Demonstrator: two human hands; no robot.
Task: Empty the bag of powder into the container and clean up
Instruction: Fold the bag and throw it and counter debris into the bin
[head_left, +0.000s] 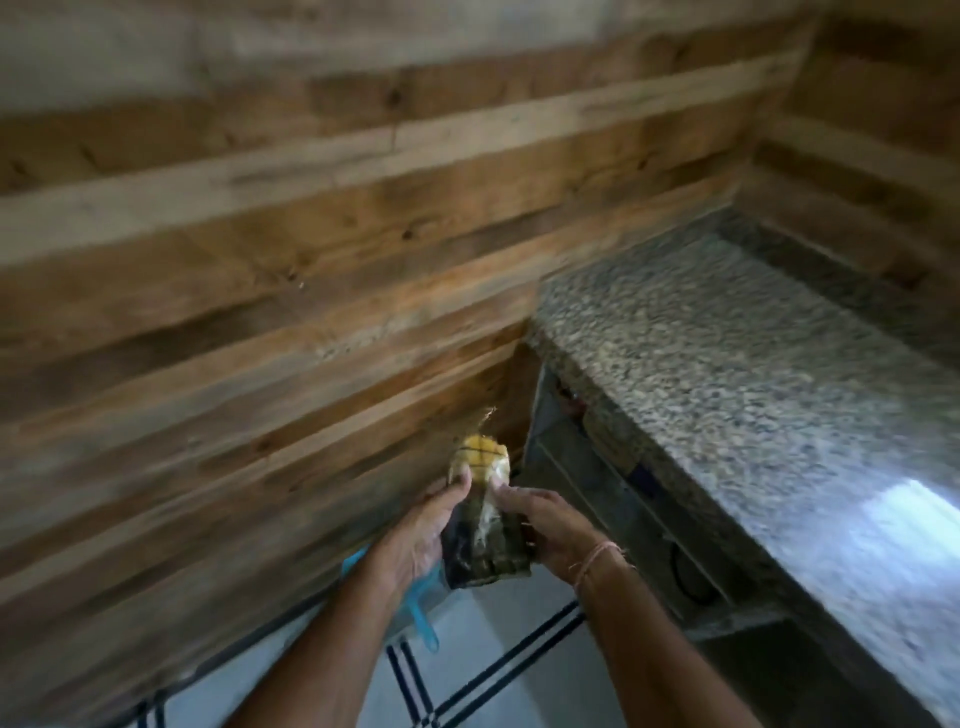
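A crumpled powder bag, dark at the bottom with a yellow patch at the top, is held in front of me above the floor. My left hand grips its left side with the thumb on the front. My right hand pinches its right edge; a thin string band circles that wrist. The picture is blurred, so I cannot tell if powder is inside. No container shows in this view.
A speckled granite counter runs along the right, with dark shelves beneath it. A wooden plank wall fills the left and back. A blue plastic object sits low behind my left forearm on a white tiled floor.
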